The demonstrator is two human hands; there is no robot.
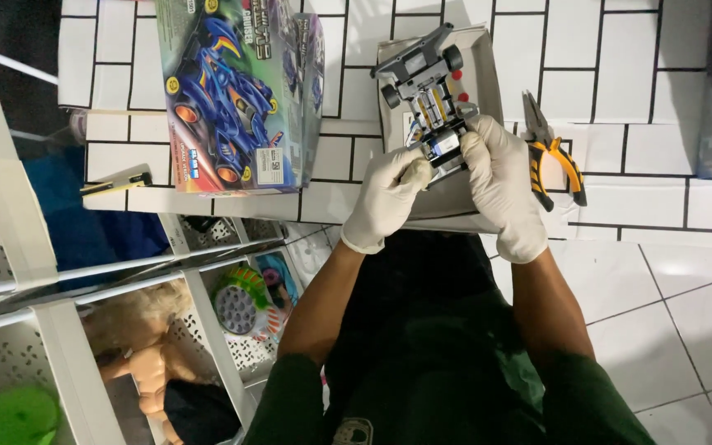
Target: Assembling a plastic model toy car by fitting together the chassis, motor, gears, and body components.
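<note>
Toy car chassis held over an open grey box on the tiled ledge
Both gloved hands, left and right, close their fingers on its near end; pliers lie just right, the kit's box stands left

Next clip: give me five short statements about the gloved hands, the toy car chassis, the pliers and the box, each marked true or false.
1. Both hands, the left hand and the right hand, wear white gloves. True.
2. The hands hold the grey toy car chassis with black wheels over an open grey cardboard tray. True.
3. The right hand grips the orange-and-black handled pliers. False: the pliers lie on the white tiled surface, beside that hand.
4. The colourful box picturing a blue racing car lies left of the chassis. True.
5. The chassis has a blue body shell fitted. False: its inner parts are exposed.
</note>
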